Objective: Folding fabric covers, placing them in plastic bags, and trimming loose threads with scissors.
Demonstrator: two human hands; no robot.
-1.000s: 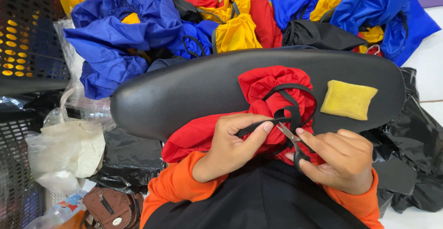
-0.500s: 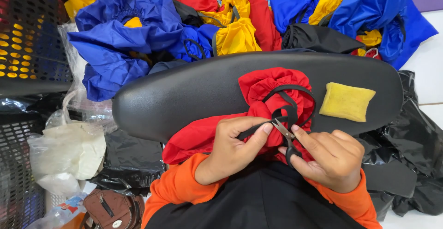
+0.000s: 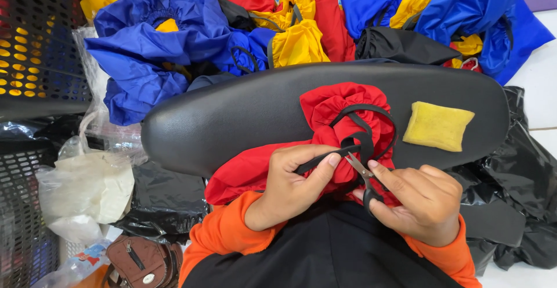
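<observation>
Black padded board [image 3: 243, 119] carries the red bag [image 3: 342, 111], its black cord [image 3: 371, 126] looped and, as I judge, not yet cut. The left hand [image 3: 290, 186] pinches the cord's end; the right hand [image 3: 420, 204] grips small scissors [image 3: 361, 172], handles hidden, blades barely discernible.

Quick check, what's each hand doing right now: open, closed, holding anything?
Left hand: closed, pinching the black strap of the red bag.
Right hand: closed grip on small scissors at the strap.

Both hands [image 3: 293, 186] [image 3: 420, 204] close together, fingers pinched.
</observation>
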